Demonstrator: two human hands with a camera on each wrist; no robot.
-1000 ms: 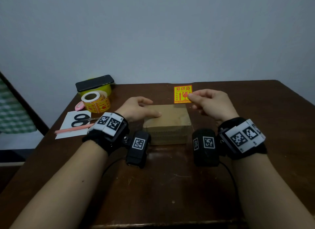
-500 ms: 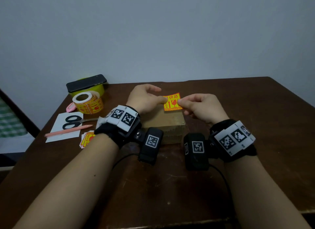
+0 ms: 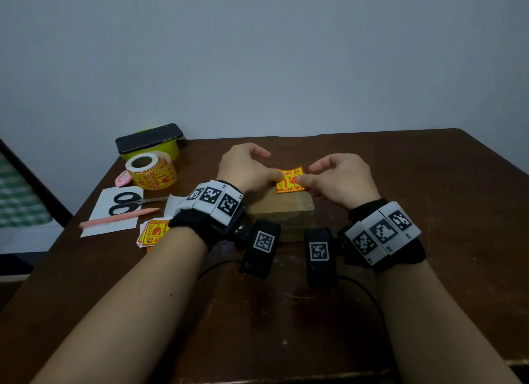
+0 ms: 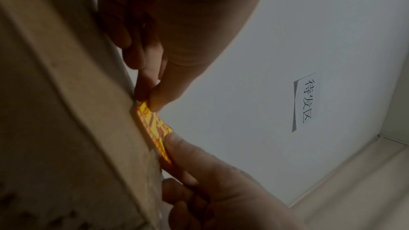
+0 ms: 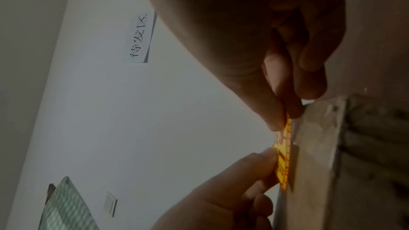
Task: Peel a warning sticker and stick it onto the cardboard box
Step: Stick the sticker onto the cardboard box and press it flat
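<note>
Spreading across the whole lower view is the table, dark wood, with the box sitting near its middle between the two wrists. Off to the person's left lie a roll of stickers, scissors on a white sheet, a pink pen and a few loose stickers.

The left hand and right hand meet over the far part of the box top, each pinching one side of the sticker between thumb and forefinger. The sticker is stretched between them, printed face up, its span running left to right across the box (the left wrist view shows it edge-on, close along the cardboard).

What the next move seems to turn on is the gap beneath: the sticker lies just above the box top, straight below the fingertips, and whether any edge already touches cannot be told. Both hands are equally near, so lowering evenly looks right; a tilt could crease it.
</note>
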